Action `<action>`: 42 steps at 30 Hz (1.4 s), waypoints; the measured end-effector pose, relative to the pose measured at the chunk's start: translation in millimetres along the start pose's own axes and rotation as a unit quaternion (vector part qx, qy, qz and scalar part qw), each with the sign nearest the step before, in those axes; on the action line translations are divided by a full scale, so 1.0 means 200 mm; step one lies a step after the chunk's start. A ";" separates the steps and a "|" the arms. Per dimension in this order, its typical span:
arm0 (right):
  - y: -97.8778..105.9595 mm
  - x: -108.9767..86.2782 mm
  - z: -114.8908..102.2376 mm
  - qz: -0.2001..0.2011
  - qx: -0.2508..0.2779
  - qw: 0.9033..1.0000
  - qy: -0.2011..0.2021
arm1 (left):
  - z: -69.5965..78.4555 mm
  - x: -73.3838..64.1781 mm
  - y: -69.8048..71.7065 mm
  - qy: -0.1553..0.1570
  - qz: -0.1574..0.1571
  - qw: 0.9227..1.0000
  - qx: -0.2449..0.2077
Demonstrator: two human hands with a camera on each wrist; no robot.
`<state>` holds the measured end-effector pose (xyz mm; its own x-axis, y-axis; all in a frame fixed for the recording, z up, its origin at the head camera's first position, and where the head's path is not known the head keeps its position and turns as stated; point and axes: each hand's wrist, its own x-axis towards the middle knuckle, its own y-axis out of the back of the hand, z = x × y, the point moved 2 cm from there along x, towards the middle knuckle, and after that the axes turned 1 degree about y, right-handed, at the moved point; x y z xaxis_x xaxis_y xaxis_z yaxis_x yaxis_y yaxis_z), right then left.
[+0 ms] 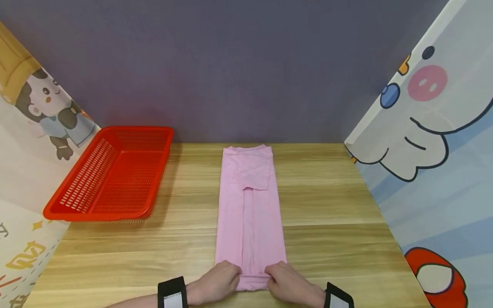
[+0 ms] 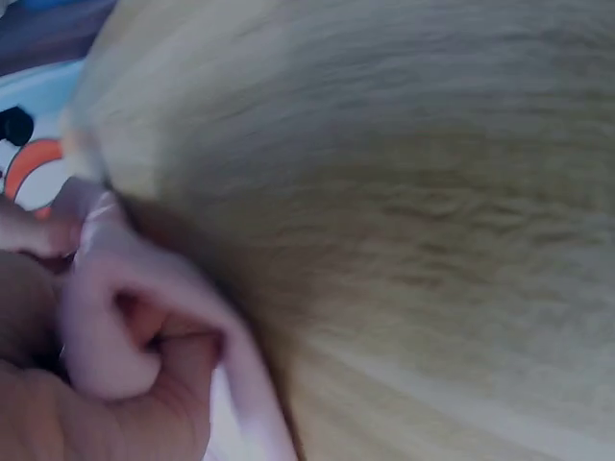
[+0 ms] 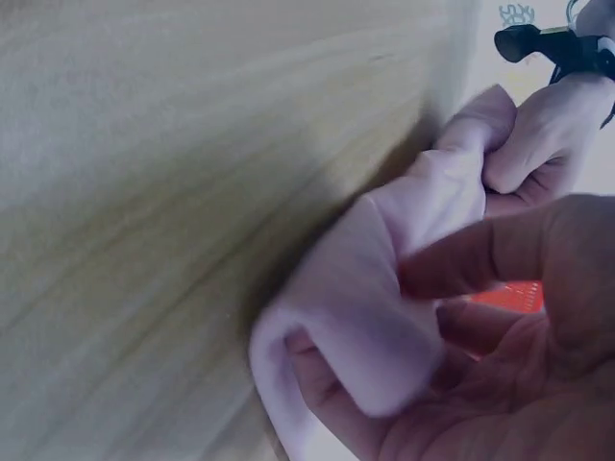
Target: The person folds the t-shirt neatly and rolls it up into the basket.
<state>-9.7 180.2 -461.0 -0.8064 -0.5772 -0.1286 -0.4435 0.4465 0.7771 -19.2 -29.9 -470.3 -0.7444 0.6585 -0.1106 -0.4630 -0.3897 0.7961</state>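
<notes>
A pink garment (image 1: 266,226), likely a shirt, lies folded into a long narrow strip in the head view, with a flap (image 1: 254,171) turned across its far part. Its near end is rolled over. My left hand (image 1: 218,280) grips the left corner of that roll, and my right hand (image 1: 289,282) holds the right corner. In the left wrist view the rolled cloth (image 2: 168,279) curls around my fingers. The right wrist view shows a finger inside the pink roll (image 3: 356,307) and the thumb over it.
A red plastic basket (image 1: 154,194) with perforated sides stands to the left on the wooden table (image 1: 327,205). A grey-purple panel (image 1: 246,72) rises behind the table. Cartoon-printed panels (image 1: 454,171) flank it. Each wrist wears a black band (image 1: 172,287).
</notes>
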 end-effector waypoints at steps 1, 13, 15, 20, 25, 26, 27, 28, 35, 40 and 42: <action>-0.01 0.00 0.00 0.004 -0.007 1.000 -0.002 | 0.00 0.00 -0.01 -0.006 0.009 1.000 0.020; -0.06 -0.01 0.02 0.048 -0.120 0.991 0.033 | -0.07 -0.02 -0.03 -0.095 0.036 0.993 0.067; -0.06 -0.01 0.02 0.066 -0.128 0.989 0.042 | -0.08 -0.01 -0.02 -0.092 0.024 0.995 0.043; -0.07 -0.01 0.03 0.112 -0.136 0.983 0.057 | -0.09 -0.01 0.00 -0.065 -0.006 0.997 -0.042; -0.08 0.00 0.05 0.124 -0.107 0.984 0.072 | -0.10 -0.01 0.01 -0.065 -0.015 0.996 -0.064; -0.08 0.00 0.06 0.120 -0.101 0.985 0.077 | -0.10 -0.01 0.01 -0.071 -0.013 0.996 -0.060; -0.08 -0.01 0.06 0.115 -0.093 0.986 0.082 | -0.10 -0.01 0.01 -0.078 -0.010 0.996 -0.053; -0.08 -0.01 0.07 0.106 -0.083 0.987 0.088 | -0.10 -0.01 0.01 -0.087 -0.009 0.995 -0.043; -0.07 -0.06 0.11 0.059 -0.113 0.979 0.159 | -0.11 -0.03 0.00 -0.165 0.005 0.983 0.082; -0.07 -0.07 0.11 0.069 -0.129 0.971 0.187 | -0.11 -0.06 0.00 -0.212 0.055 0.961 0.170; -0.07 -0.07 0.11 0.061 -0.111 0.976 0.175 | -0.11 -0.07 0.00 -0.207 0.062 0.961 0.174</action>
<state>-2.1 197.4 -483.6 -0.6477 -0.7445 0.1621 -0.2247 0.3900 0.8930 -19.8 -52.5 -483.0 -0.4949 0.8487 0.1864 -0.1403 -0.2897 0.9468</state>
